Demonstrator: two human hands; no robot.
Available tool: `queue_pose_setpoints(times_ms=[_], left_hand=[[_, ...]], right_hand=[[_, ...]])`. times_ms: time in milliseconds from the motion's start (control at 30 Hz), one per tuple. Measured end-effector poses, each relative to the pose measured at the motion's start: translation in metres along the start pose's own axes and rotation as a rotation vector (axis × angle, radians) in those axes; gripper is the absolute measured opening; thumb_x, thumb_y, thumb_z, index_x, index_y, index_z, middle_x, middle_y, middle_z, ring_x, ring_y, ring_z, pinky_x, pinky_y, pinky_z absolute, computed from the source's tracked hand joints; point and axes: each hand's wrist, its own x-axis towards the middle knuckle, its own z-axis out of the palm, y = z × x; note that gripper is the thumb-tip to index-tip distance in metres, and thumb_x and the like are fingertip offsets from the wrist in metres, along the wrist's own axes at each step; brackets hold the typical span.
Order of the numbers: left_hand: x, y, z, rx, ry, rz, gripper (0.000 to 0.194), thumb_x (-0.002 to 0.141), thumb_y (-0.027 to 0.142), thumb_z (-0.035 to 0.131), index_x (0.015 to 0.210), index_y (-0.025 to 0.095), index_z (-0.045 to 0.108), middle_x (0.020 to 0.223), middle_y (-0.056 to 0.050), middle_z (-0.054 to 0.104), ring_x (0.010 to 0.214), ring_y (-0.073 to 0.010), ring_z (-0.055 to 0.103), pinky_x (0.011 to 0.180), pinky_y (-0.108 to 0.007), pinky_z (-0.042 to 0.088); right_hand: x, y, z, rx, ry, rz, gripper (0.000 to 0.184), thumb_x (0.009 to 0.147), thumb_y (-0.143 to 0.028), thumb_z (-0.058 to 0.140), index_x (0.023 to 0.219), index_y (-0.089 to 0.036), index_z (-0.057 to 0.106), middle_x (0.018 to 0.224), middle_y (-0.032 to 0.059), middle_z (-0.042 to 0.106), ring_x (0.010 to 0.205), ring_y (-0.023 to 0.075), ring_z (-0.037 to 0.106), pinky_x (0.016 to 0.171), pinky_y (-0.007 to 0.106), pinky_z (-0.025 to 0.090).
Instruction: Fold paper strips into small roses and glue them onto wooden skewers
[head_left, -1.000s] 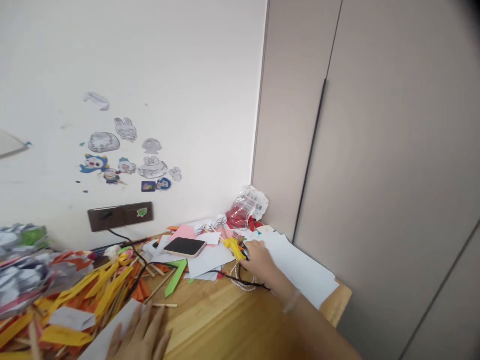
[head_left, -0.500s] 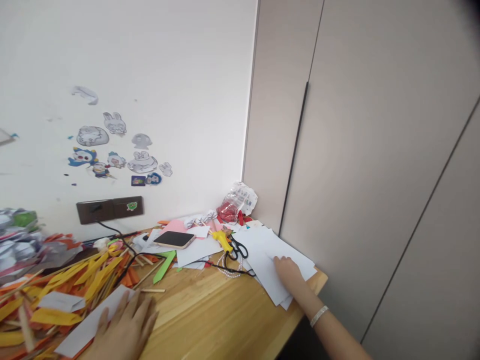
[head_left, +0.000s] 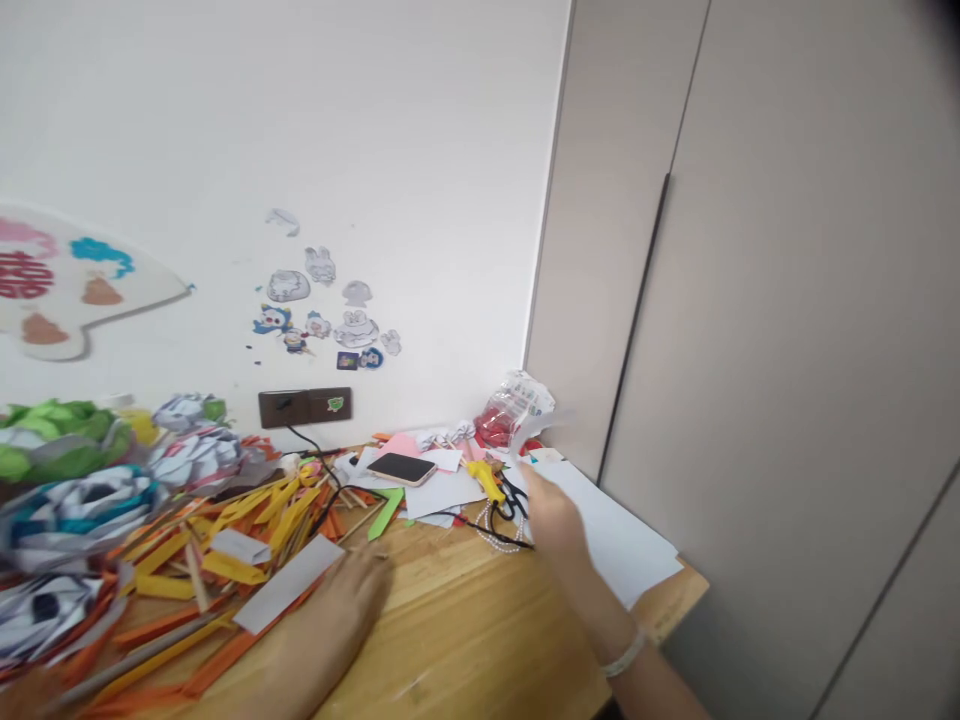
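My right hand (head_left: 556, 515) is raised over the right side of the desk, its fingers pinched on a thin white paper strip (head_left: 520, 437) that is smeared by motion. Behind and below it lies a stack of white paper sheets (head_left: 622, 540). Just left of it are yellow-handled pliers (head_left: 487, 482) and black-handled scissors (head_left: 514, 498), partly covered by the hand. My left hand (head_left: 356, 590) rests on the wooden desk, fingers lying down and somewhat blurred, holding nothing visible. Beside it, a folded white paper piece (head_left: 291, 582) lies on orange strips.
A phone (head_left: 403, 468) lies on papers near the wall. Yellow and orange paper strips (head_left: 225, 565) and sticks cover the left side, with big paper flowers (head_left: 79, 515) behind. A black cable (head_left: 322, 515) crosses the desk. A plastic bag (head_left: 517, 408) stands in the corner by the wardrobe (head_left: 787, 300).
My right hand went from the scissors to the paper stack, then rose leftward with a white strip. My left hand slid off the folded paper onto the desk. The view has swung left.
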Motion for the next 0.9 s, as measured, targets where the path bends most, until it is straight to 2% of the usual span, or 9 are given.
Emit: queue_pose_setpoints(times_ms=[133, 233, 300, 367, 467, 600, 667, 767, 900], left_hand=[[0.001, 0.028, -0.021, 0.020, 0.005, 0.492, 0.030, 0.090, 0.018, 0.036, 0.107, 0.022, 0.060, 0.108, -0.005, 0.069, 0.098, -0.0190, 0.063, 0.089, -0.032, 0.049], [-0.004, 0.044, -0.028, 0.024, 0.050, 0.597, 0.031, 0.087, 0.011, 0.033, 0.082, 0.020, 0.063, 0.076, -0.004, 0.071, 0.068, -0.0181, 0.066, 0.067, -0.030, 0.054], [-0.007, 0.046, -0.029, 0.027, 0.121, 0.584, 0.030, 0.086, 0.010, 0.034, 0.078, 0.018, 0.061, 0.068, -0.004, 0.069, 0.060, -0.0179, 0.063, 0.059, -0.030, 0.053], [-0.008, 0.042, -0.030, 0.045, 0.168, 0.528, 0.028, 0.085, 0.009, 0.035, 0.077, 0.017, 0.061, 0.065, -0.004, 0.067, 0.056, -0.0178, 0.062, 0.053, -0.029, 0.052], [-0.006, 0.031, -0.028, 0.078, 0.149, 0.400, 0.025, 0.085, 0.012, 0.037, 0.089, 0.016, 0.062, 0.079, -0.009, 0.072, 0.068, -0.0209, 0.066, 0.057, -0.031, 0.055], [-0.002, 0.020, -0.020, 0.040, 0.044, 0.235, 0.033, 0.087, 0.029, 0.042, 0.112, 0.017, 0.059, 0.119, -0.013, 0.063, 0.105, -0.0274, 0.060, 0.083, -0.040, 0.053], [-0.001, 0.018, -0.016, -0.020, -0.055, 0.140, 0.034, 0.088, 0.034, 0.039, 0.108, 0.020, 0.062, 0.119, -0.011, 0.063, 0.107, -0.0271, 0.060, 0.088, -0.042, 0.051], [0.000, 0.018, -0.013, -0.082, -0.161, 0.042, 0.036, 0.089, 0.035, 0.036, 0.107, 0.021, 0.064, 0.117, -0.009, 0.065, 0.107, -0.0268, 0.059, 0.091, -0.043, 0.049], [0.002, 0.020, -0.018, -0.126, -0.178, 0.007, 0.036, 0.087, 0.036, 0.039, 0.107, 0.022, 0.065, 0.118, -0.009, 0.064, 0.109, -0.0283, 0.058, 0.093, -0.046, 0.047]], right_hand=[[-0.011, -0.090, 0.050, 0.016, -0.191, -0.400, 0.032, 0.087, -0.008, 0.041, 0.115, -0.018, 0.053, 0.101, 0.0118, 0.065, 0.089, 0.0222, 0.062, 0.070, 0.030, 0.048], [-0.024, -0.121, 0.077, 0.037, -0.346, -0.429, 0.018, 0.085, -0.012, 0.047, 0.093, -0.018, 0.063, 0.082, 0.0077, 0.069, 0.076, 0.0227, 0.064, 0.061, 0.029, 0.049], [-0.030, -0.118, 0.080, 0.081, -0.370, -0.408, 0.019, 0.085, -0.028, 0.053, 0.098, -0.019, 0.063, 0.079, 0.0068, 0.070, 0.072, 0.0234, 0.065, 0.059, 0.029, 0.049], [-0.032, -0.095, 0.073, 0.169, -0.362, -0.406, 0.035, 0.085, -0.042, 0.050, 0.115, -0.025, 0.056, 0.094, 0.0046, 0.069, 0.081, 0.0219, 0.065, 0.065, 0.028, 0.049], [-0.028, -0.032, 0.057, 0.365, -0.223, -0.176, 0.035, 0.089, -0.037, 0.042, 0.119, -0.023, 0.053, 0.112, 0.0057, 0.062, 0.098, 0.0206, 0.059, 0.080, 0.028, 0.045], [-0.030, 0.069, 0.045, -0.063, -0.069, 0.260, 0.042, 0.084, -0.025, 0.046, 0.123, -0.010, 0.049, 0.128, 0.0158, 0.049, 0.118, 0.0285, 0.043, 0.095, 0.036, 0.034], [-0.038, 0.105, 0.044, -0.247, -0.154, 0.465, 0.052, 0.082, -0.035, 0.051, 0.124, -0.005, 0.046, 0.127, 0.0206, 0.048, 0.115, 0.0354, 0.043, 0.089, 0.043, 0.037], [-0.050, 0.127, 0.044, -0.306, -0.276, 0.398, 0.037, 0.086, -0.037, 0.045, 0.109, -0.012, 0.058, 0.111, 0.0152, 0.060, 0.103, 0.0314, 0.052, 0.080, 0.040, 0.041], [-0.052, 0.122, 0.041, -0.342, -0.225, 0.306, 0.024, 0.088, -0.027, 0.045, 0.096, -0.014, 0.064, 0.095, 0.0111, 0.065, 0.094, 0.0254, 0.055, 0.076, 0.032, 0.040]])
